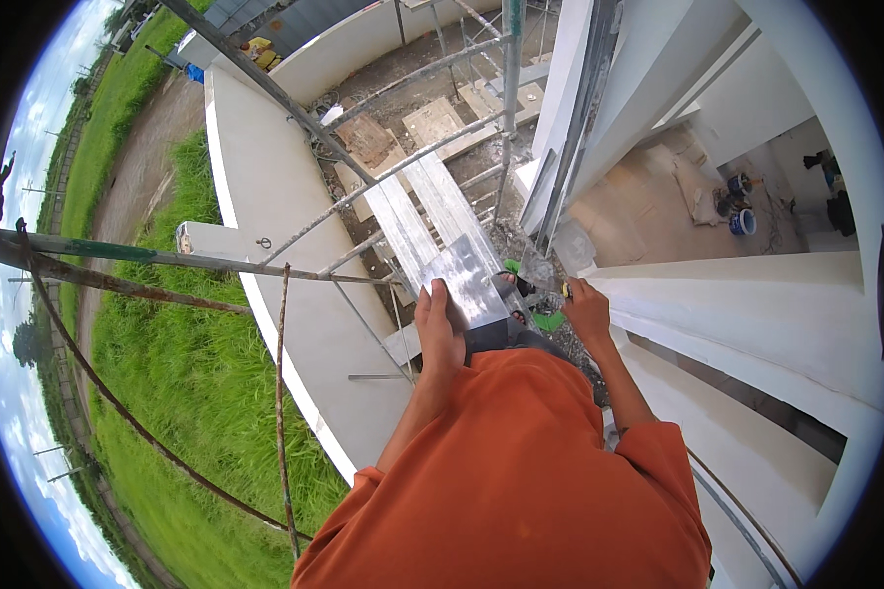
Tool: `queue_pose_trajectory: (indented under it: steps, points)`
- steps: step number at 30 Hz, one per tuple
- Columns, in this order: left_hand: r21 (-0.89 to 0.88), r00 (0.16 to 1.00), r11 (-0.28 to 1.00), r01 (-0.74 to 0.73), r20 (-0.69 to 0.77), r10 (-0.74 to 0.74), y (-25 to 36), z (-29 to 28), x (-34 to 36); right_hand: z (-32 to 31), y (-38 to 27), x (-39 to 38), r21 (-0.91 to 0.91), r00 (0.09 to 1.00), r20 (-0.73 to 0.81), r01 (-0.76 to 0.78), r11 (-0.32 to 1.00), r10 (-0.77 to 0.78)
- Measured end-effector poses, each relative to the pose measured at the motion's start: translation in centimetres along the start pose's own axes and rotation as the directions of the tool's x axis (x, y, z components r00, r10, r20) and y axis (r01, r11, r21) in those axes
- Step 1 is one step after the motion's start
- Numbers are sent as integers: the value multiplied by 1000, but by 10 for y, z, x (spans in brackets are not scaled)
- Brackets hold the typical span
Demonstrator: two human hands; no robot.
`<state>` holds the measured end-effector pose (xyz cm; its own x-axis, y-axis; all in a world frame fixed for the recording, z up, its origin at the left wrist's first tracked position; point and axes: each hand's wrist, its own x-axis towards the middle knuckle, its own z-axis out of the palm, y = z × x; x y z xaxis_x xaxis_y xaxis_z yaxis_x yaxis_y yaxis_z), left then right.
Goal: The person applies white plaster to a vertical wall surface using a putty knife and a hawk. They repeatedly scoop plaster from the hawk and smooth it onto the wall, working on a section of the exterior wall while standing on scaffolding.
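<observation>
Metal sheet (467,280) is gripped at its near edge by the left hand (439,329). Right hand (586,309), just beside it, seems closed on a small tool (566,290), though it's too tiny to identify.

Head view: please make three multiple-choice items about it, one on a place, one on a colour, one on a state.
1. Where is the left hand?
A. on the flat metal board
B. on the grass
C. on a bucket

2. What colour is the shirt?
A. blue
B. orange
C. white

3. How is the right hand?
A. wide open and empty
B. out of view
C. closed on a small tool by the white ledge

Answers: 1 A, the left hand grips the board's near edge. 2 B, the shirt is plainly orange. 3 C, the fingers curl round a small tool whose tip shows.
</observation>
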<state>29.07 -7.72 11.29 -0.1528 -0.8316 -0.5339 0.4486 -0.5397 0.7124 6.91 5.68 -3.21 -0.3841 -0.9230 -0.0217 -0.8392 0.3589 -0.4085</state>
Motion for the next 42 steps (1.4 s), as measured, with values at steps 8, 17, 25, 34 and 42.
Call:
queue_pose_trajectory:
  steps: [8, 17, 25, 34, 42]
  points:
    - [-125, 997, 992, 30, 78, -20, -3, -20, 7, 13, 37, -98, 616, 813, 71, -492, 615, 578]
    - [-56, 982, 995, 79, 178, -67, -22, 6, -17, 41, 68, -127, 845, 730, 146, -442, 299, 668]
    - [87, 930, 994, 73, 353, -99, -40, 24, -39, 22, 49, -89, 751, 817, 28, -397, 528, 575]
    - [185, 944, 974, 131, 277, -180, -45, 24, -46, 39, 35, -107, 630, 874, 61, -408, 661, 481]
    - [91, 978, 992, 86, 184, -102, -33, -3, -22, 24, 15, -90, 691, 851, 266, -496, 525, 453]
